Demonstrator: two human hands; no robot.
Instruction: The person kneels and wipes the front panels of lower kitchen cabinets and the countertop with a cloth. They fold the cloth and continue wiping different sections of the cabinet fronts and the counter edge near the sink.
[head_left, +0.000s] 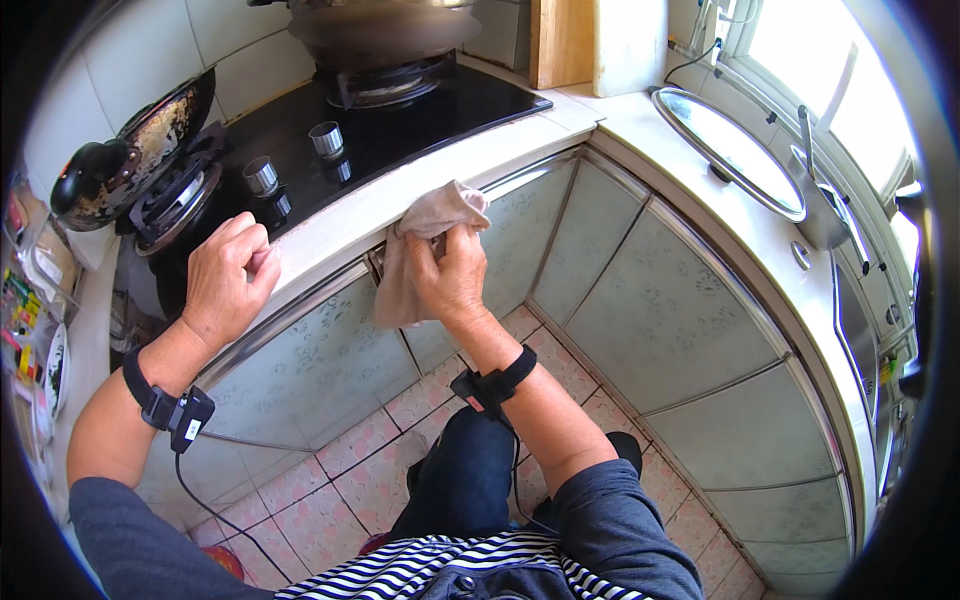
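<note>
My right hand (456, 274) grips a light, pinkish-beige cloth (444, 206) at the front edge of the white countertop (457, 169). Part of the cloth hangs down over the metal trim of the cabinet doors (322, 341). Fingers curled in with nothing visible in them, my left hand (229, 277) is at the counter edge, in front of the black glass gas hob (397, 135). Whether it presses on the counter is unclear. Two silver knobs (326, 140) stand on the hob beyond my hands.
A worn wok (161, 142) leans over the left burner, and a large pot (382, 30) sits on the rear burner. To the right, a glass lid (727, 150) and a metal saucepan (823, 217) rest on the counter. Cables trail from both wrist straps (191, 420).
</note>
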